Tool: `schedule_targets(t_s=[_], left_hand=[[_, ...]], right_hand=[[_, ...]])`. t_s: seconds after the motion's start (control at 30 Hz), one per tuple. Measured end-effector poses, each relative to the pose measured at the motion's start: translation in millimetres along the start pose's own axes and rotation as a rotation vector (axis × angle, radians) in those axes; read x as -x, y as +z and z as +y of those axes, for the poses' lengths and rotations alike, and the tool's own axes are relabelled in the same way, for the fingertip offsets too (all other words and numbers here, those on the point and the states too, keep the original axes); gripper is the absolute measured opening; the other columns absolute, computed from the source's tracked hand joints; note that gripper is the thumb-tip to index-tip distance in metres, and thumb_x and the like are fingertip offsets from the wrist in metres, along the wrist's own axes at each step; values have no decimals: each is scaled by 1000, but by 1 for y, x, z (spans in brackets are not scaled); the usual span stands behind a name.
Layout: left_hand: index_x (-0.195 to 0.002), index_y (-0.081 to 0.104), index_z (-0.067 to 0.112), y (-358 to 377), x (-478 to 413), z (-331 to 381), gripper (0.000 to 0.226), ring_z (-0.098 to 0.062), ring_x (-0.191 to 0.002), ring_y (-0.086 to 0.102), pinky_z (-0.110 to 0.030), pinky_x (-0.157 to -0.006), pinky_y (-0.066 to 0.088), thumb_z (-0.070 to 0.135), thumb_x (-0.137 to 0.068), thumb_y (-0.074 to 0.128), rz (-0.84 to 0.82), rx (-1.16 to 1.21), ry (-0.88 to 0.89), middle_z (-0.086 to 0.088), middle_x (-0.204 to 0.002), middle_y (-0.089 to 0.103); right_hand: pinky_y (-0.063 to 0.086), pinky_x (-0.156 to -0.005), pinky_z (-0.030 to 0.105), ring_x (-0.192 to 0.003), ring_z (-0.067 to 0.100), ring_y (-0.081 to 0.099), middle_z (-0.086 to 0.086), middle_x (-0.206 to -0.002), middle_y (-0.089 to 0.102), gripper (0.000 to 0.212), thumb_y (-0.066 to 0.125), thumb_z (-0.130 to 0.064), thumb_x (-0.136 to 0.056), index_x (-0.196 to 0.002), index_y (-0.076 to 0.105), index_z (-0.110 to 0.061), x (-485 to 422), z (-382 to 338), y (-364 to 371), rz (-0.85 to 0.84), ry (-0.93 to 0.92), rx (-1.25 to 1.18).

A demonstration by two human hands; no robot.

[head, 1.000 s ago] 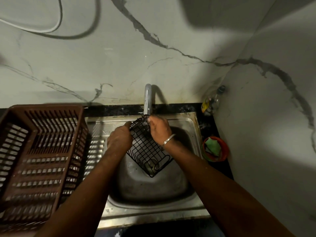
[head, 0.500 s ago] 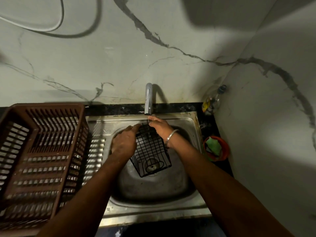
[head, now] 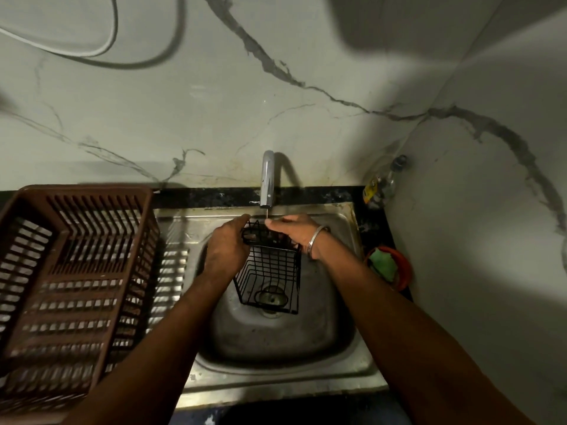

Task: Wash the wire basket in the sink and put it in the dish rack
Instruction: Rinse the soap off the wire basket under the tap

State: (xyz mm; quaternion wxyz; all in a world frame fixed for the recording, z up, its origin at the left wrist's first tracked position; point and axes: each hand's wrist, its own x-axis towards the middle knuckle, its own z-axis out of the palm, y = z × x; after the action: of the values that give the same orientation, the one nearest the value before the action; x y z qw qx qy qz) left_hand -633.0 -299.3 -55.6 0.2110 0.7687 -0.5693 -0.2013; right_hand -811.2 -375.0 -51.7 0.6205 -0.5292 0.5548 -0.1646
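A black wire basket (head: 270, 277) hangs over the steel sink (head: 276, 342), tilted with its top end under the tap (head: 267, 179). A thin stream of water falls from the tap onto that end. My left hand (head: 227, 246) grips the basket's upper left side. My right hand (head: 294, 234), with a metal bangle on the wrist, holds the upper right side. The basket's lower end is above the drain. The brown plastic dish rack (head: 73, 277) stands to the left of the sink.
A small orange bowl (head: 399, 271) with a green scrubber in it sits right of the sink by the wall. A bottle (head: 383, 185) stands in the back right corner. The marble wall rises directly behind the tap.
The basket has turned in my hands from a diamond-like tilt to hang nearly straight. Both hands have shifted up towards the tap.
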Motion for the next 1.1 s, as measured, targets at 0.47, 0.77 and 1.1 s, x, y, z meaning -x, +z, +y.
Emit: schedule_targets(t_s=[0.47,0.77,1.1], left_hand=[[-117,64,0,5,0,17,41,-35,-102,71,-49,-88,61,31,-115,37,-8,1612,-978,-23,-121,71],[-119,58,21,17,-2,14,15,-23,-66,74,-28,-47,57,32,-113,51,-29,1426,-783,-16,-108,76],[-118,61,19,20,4,-6,27,-15,-66,75,-20,-48,55,43,-109,53,-140,1433,-694,-9,-94,81]], right_hand=[[52,-99,44,-105,28,66,9,-111,72,42,52,-51,-100,-111,73,-15,9,3,24,187,20,173],[53,-92,45,-101,30,64,8,-110,68,47,62,-60,-91,-108,63,-17,17,-5,40,274,-108,605],[46,-104,45,-119,28,54,9,-133,52,37,48,-38,-106,-139,59,-29,10,8,51,379,-302,468]])
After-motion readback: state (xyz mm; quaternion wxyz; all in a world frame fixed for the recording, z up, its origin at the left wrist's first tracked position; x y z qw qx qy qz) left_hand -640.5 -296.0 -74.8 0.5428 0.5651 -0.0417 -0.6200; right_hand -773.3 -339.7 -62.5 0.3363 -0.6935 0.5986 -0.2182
